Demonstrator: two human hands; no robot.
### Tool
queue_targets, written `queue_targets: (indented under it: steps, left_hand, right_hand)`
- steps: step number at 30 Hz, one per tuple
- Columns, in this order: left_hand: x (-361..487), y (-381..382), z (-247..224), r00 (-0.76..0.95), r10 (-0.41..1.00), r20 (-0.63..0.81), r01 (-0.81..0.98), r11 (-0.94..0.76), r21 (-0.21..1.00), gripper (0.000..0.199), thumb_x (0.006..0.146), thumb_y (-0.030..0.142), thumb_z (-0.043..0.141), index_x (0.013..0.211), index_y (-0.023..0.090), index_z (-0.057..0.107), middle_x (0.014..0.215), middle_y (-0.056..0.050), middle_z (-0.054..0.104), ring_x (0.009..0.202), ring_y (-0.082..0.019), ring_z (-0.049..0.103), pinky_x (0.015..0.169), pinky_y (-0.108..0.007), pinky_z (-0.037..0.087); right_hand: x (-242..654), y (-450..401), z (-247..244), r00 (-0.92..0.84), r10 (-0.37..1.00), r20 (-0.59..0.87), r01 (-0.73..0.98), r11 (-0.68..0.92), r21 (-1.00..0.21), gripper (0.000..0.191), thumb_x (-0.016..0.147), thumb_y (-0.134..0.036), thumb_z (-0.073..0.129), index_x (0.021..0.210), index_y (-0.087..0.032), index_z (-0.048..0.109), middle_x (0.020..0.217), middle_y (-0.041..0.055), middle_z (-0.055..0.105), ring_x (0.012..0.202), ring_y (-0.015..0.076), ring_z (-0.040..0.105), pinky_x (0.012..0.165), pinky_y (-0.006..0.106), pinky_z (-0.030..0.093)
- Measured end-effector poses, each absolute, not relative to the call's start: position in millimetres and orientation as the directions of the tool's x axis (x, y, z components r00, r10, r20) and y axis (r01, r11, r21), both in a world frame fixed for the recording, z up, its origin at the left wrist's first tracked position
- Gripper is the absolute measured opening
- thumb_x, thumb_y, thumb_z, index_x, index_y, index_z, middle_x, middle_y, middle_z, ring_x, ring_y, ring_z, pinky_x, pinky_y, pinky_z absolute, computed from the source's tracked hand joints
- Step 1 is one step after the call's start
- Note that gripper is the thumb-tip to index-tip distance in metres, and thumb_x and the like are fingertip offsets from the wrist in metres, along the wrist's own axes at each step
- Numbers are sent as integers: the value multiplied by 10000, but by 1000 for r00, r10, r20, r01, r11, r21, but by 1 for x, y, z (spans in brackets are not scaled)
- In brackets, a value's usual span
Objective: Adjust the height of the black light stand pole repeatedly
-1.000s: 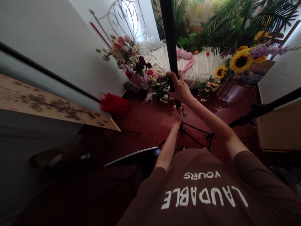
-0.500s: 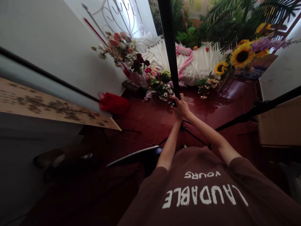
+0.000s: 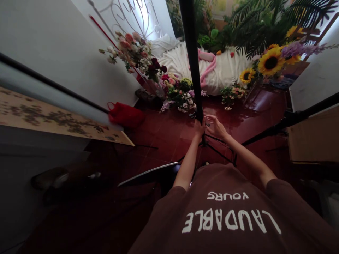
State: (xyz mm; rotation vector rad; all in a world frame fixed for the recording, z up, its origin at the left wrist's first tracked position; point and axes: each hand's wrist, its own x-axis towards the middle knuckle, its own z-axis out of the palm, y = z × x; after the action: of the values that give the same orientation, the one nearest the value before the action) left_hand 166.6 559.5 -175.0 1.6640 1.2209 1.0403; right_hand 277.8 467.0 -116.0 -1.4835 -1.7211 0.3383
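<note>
A black pole (image 3: 192, 53) rises from a stand on the floor to the top edge of the view. My left hand (image 3: 199, 127) is wrapped round its lower part, below a dark joint. Just to the right, my right hand (image 3: 215, 126) is off the pole, with its fingers apart and bent toward a small dark knob (image 3: 208, 125) beside the pole. Whether a fingertip touches the knob cannot be made out. Thin black stand legs (image 3: 217, 150) spread out beneath my hands.
Flower bunches (image 3: 182, 92) and a white draped cloth (image 3: 227, 68) lie ahead. Sunflowers (image 3: 270, 63) stand at the right, near another black pole (image 3: 280, 125) and a cardboard box (image 3: 315, 135). At the left are a red bag (image 3: 125, 115) and a painted panel (image 3: 58, 118).
My right hand has come off the pole and moved right and down, its fingers now apart. My left hand now shows clearly round the pole. The view has shifted slightly.
</note>
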Motion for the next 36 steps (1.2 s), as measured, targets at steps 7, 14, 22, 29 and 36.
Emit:
queue_targets:
  steps: [7,14,22,29,36]
  left_hand:
    - [160,560,-166,250,962,110,297,-184,937,538,922,623,519,1196,173,633,1231,-174,694,1248,-251,624,1093,-377,450]
    - [156,559,-159,288,955,70,280,-153,948,549,928,588,540,1225,134,629,1223,-192,696,1199,-250,641,1068,-356,459]
    - [158,557,-155,269,962,38,255,-110,961,581,920,583,564,1285,131,592,1311,-202,661,1239,-253,623,1085,-363,452]
    - [162,553,-153,242,970,5,247,-67,967,573,934,570,549,1326,152,569,1392,-190,614,1321,-246,581,1124,-353,425]
    - [166,514,-159,62,998,-6,308,-14,951,659,998,569,379,1513,157,372,1549,-218,446,1493,-263,396,1226,-448,318]
  right_hand:
    - [273,443,-146,185,967,173,605,26,-796,566,870,-369,624,1388,-243,430,1160,103,668,862,226,685,789,387,574]
    - [248,468,-142,399,873,-280,-294,-167,-941,466,909,-417,584,1295,-279,361,703,-85,561,574,121,608,559,232,559]
    - [244,487,-128,201,730,-654,-811,-250,-528,131,936,-158,511,1046,-220,476,570,-82,513,420,86,501,393,137,469]
    - [251,480,-128,136,723,-677,-821,-300,-485,126,918,-98,455,938,-179,549,584,-17,602,505,108,614,515,172,585]
    - [285,425,-160,249,793,-556,-676,-269,-686,76,830,-137,603,789,-200,613,705,36,719,669,138,731,708,243,660]
